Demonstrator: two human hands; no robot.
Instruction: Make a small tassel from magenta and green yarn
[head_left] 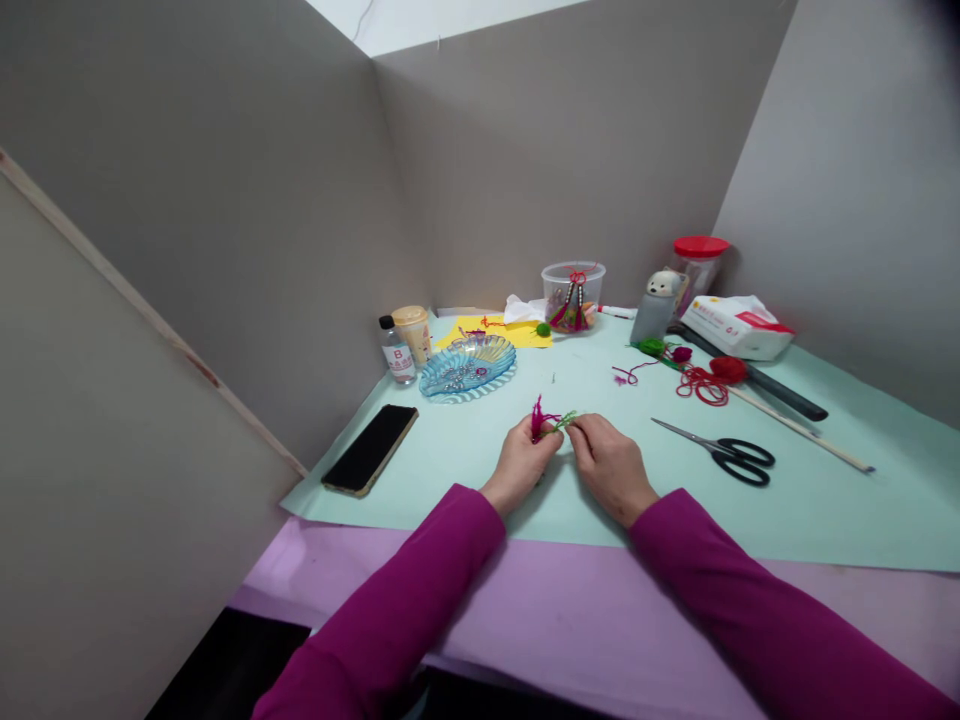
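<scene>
My left hand [523, 460] is closed in a pinch around a bundle of magenta yarn [537, 418], whose loose ends stick up above the thumb. A green yarn strand [564, 424] runs from that bundle across to my right hand [611, 462]. The fingertips of my right hand are pinched on the green strand's end. Both hands are close together above the pale green table sheet [465, 470]. To the right of my right hand lie black-handled scissors [716, 448], blades slightly apart and pointing left.
A phone [371, 450] lies at left, near a small bottle [398, 352] and blue glass dish [469, 368] of beads. Behind stands a clear tub [573, 296] with tassels. Red yarn [705, 384], a tissue pack [739, 325] and a stick [802, 430] lie right. Grey partitions [570, 160] enclose the table.
</scene>
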